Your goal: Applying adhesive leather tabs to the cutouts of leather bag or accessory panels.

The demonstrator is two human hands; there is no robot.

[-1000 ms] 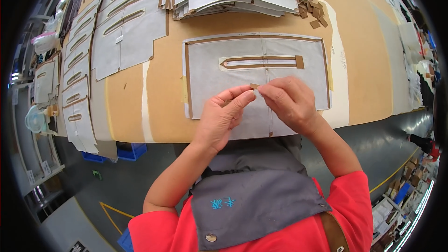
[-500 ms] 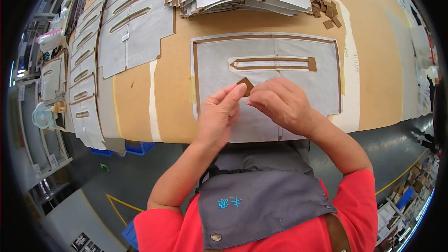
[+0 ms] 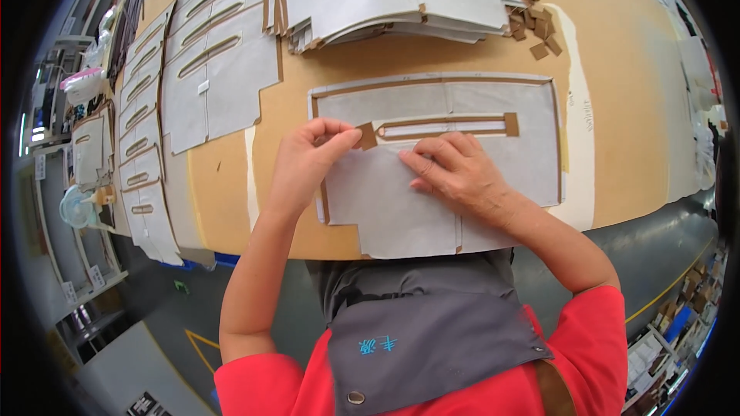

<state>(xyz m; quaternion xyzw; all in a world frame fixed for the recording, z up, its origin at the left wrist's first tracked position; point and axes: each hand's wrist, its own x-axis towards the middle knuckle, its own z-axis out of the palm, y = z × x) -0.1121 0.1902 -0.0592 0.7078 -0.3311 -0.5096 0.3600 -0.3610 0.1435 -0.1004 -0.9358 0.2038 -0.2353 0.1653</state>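
My left hand (image 3: 312,158) pinches a small brown square patch (image 3: 367,137) between thumb and fingertips, at the left end of a slot. The slot, a long zipper opening (image 3: 447,127) framed in brown strips, lies across a light grey panel (image 3: 401,208) with brown edging. A similar brown patch (image 3: 511,124) covers the slot's right end. My right hand (image 3: 459,173) rests on the panel just below the slot, fingers bent and apart, with nothing visible in them. Its palm side is hidden.
A thick stack of grey panels (image 3: 393,0) lies beyond the work, with a pile of loose brown patches (image 3: 539,27) at its right. Slotted panels (image 3: 223,85) overlap in rows on the left. The tan tabletop (image 3: 632,108) ends in a curved near edge.
My hands have separated. The left carried the brown patch leftward to the slot's left end, while the right came down onto the panel. The view has shifted slightly.
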